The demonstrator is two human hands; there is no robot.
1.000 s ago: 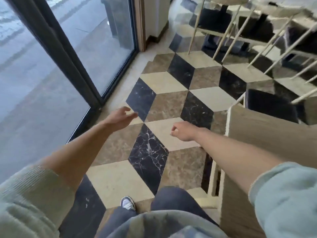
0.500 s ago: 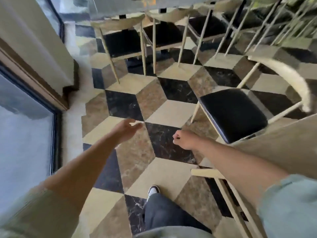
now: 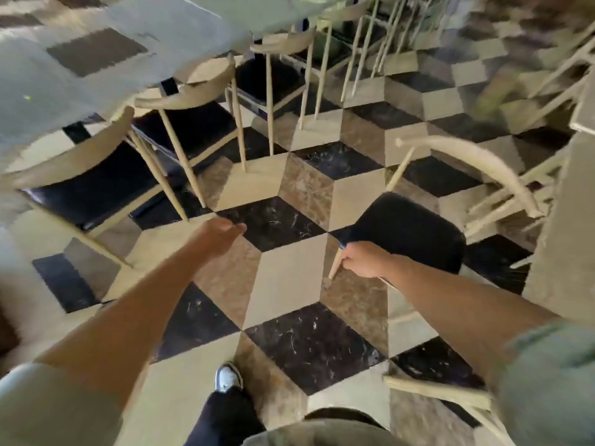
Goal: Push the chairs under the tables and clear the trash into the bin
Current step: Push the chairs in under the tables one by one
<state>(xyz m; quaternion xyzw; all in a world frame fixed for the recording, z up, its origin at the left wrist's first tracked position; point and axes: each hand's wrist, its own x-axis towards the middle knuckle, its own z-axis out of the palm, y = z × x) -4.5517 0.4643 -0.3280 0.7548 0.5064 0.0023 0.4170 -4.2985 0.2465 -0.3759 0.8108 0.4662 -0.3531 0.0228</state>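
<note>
In the head view, a chair with a black seat point(image 3: 409, 230) is seen standing out on the patterned floor point(image 3: 289, 278), at the right, clear of the table edge point(image 3: 560, 220) that runs down the right border. Its curved pale backrest point(image 3: 476, 162) is turned toward that table. The right hand point(image 3: 363, 259) is closed at the seat's near-left corner, just where a pale front leg point(image 3: 335, 263) comes down; the fingers are curled around the seat edge or the top of the leg, though which of the two cannot be told through the blur. The left hand point(image 3: 219, 233) is held in the air to the left of the chair, well apart from it, fingers loosely curled inward and nothing held in them.

Along the upper left, a long pale tabletop point(image 3: 96, 69) is seen, with a row of matching chairs point(image 3: 96, 178) drawn close to its near edge, their black seats partly tucked beneath it. A white shoe point(image 3: 227, 379) and a dark trouser leg are seen at the bottom centre. Light-coloured sleeves are pushed up on both forearms.
</note>
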